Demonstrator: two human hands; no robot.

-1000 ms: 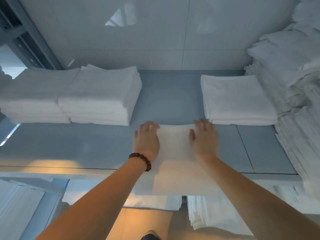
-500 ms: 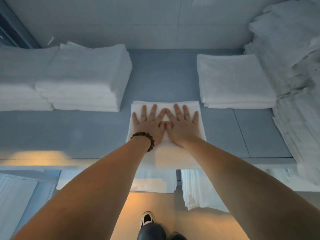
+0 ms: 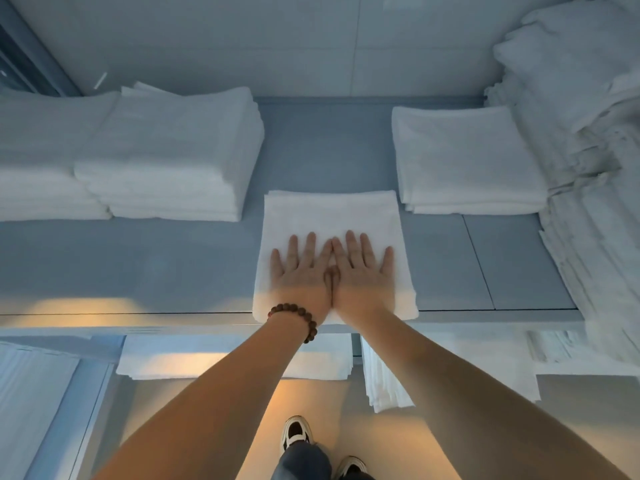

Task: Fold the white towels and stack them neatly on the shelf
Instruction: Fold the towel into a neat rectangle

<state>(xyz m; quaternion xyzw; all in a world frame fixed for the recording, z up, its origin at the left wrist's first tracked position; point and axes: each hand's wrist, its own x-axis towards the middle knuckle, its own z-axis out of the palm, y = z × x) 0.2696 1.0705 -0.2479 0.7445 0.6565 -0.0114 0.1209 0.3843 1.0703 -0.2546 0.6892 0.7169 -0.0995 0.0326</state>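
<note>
view: head camera only, looking down over the shelf
shelf: flat grey-blue shelf top (image 3: 166, 265), seam lines across its right part, pale tiled wall (image 3: 277, 39) behind it
task towel: white folded square terry towel (image 3: 332, 213), lying flat at centre front of the shelf; near edge laps just over the front lip
left hand: left hand (image 3: 301, 282) palm down on the near half of the towel, fingers straight and spread, gripping nothing
right hand: right hand (image 3: 363, 278) likewise flat and splayed, palm down on the towel; the two hands meet along thumbs and index fingers at the towel's midline
bracelet: brown wooden bead bracelet (image 3: 298, 318) on the left wrist
left stack: tall stack of folded white towels (image 3: 173, 157), back left of the task towel, apart from it; second white stack (image 3: 41, 168) butts against it further left
right stack: low stack of folded white towels (image 3: 464, 157), back right; its front-left corner sits just beside the task towel's far right corner, contact can't tell
right pile: tall rough heap of white towels (image 3: 588, 168) along the right edge, wall to front
below: lower-level folded white towels (image 3: 235, 362) under the front lip left of centre; another white stack seen edge-on (image 3: 381, 386) right of centre
floor: tan floor (image 3: 381, 445), black-and-white sneakers (image 3: 294, 433), blue jeans leg (image 3: 304, 460)
</note>
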